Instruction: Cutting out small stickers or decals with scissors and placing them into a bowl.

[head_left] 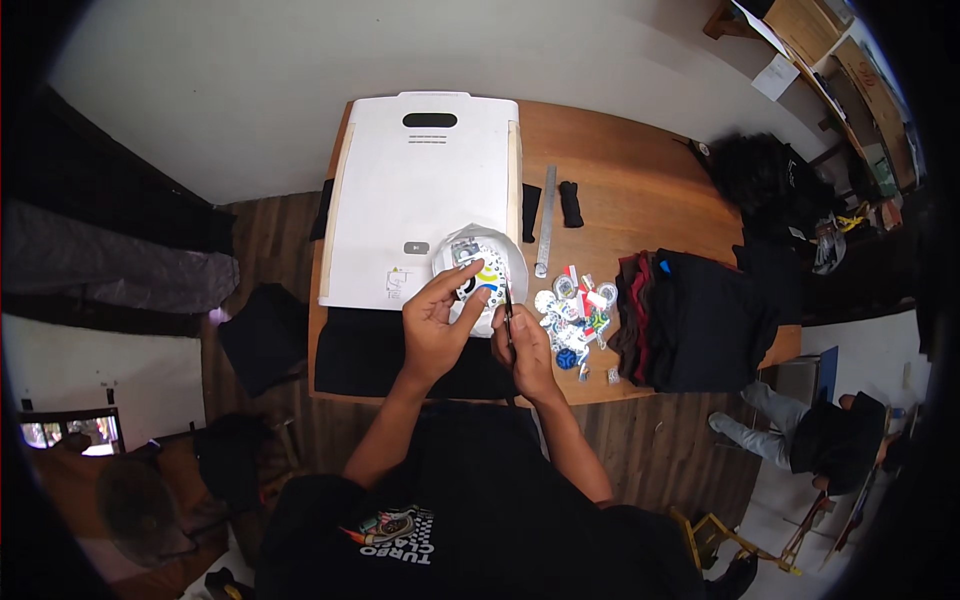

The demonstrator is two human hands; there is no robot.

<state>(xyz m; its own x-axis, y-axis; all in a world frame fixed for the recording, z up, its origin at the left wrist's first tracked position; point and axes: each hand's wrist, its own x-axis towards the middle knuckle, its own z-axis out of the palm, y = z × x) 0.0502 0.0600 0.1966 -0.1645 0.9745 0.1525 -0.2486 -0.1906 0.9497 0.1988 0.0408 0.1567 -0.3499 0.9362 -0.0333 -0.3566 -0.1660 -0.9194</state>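
Observation:
My left hand (440,315) pinches a white printed sheet (490,262) with black, yellow and blue designs, its thumb and fingers closed on the near part. A pale, translucent curled part of the sheet (520,262) bulges out around it. In my right hand (525,345) are slim black scissors (509,318), seen nearly edge-on, with their tip against the sheet's right side. To the right of that hand lies a loose pile of cut-out printed pieces (570,320), some round, in white, blue, green and red.
A large white board-like machine (425,190) stands on the wooden table (630,150), with black cloth (375,350) before it. A metal ruler (546,220), a black rolled item (571,204) and stacked dark garments (710,320) lie rightward. Another person (835,440) is at lower right.

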